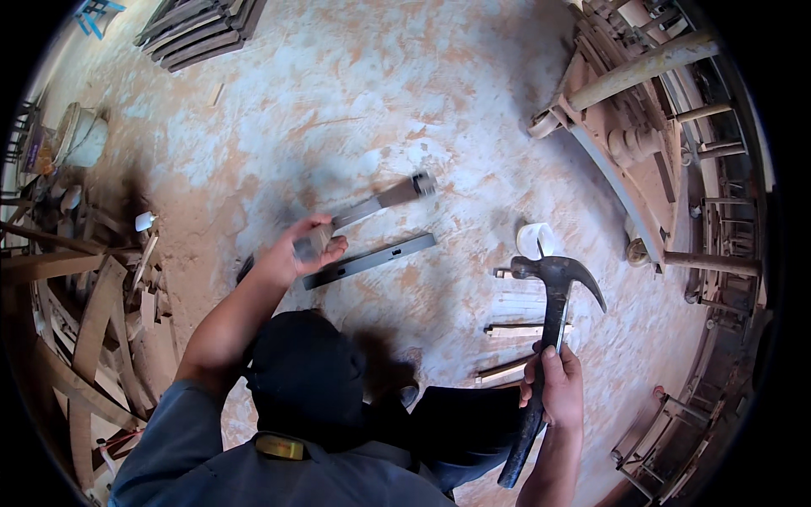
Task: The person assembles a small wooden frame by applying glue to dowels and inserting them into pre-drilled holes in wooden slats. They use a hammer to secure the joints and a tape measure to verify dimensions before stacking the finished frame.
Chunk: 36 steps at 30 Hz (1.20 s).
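Note:
My right hand (555,384) is wrapped round the handle of a claw hammer (555,308), its dark head up and the claw toward the right. In my left hand (296,248) is a short bar-shaped piece (372,207) with a dark far end. Motion blurs it, so its kind is unclear. Just below it, a dark grey bar with small slots (369,262) lies on the floor. Beyond the hammer head sits a round white container or roll (534,239). Several narrow wooden strips (528,329) lie left of the hammer.
On the right stands an upturned wooden table (621,165) with round legs. Wood offcuts (93,338) pile up at left, near a small white bottle (145,221) and a pale bucket (83,135). Stacked dark boards (203,34) lie far off. A yellow tape measure (280,446) rests against my clothing.

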### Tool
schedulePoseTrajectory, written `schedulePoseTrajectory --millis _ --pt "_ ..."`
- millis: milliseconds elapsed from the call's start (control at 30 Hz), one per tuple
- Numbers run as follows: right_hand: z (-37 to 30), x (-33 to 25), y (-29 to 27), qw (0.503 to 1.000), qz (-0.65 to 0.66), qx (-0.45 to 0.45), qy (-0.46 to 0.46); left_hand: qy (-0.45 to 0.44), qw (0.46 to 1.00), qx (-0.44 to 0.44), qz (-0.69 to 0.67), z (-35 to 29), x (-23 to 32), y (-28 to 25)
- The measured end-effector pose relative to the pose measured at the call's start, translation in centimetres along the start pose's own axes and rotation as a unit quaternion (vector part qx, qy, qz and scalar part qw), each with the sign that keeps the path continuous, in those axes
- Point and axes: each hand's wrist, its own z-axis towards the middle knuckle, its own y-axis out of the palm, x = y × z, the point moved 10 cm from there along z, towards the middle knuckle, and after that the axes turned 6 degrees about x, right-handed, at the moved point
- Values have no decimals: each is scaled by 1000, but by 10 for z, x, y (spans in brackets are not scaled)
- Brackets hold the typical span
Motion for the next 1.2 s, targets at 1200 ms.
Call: schedulePoseTrajectory --millis 1200 --pt "15 -55 72 904 389 -103 -145 583 782 114 189 -177 22 99"
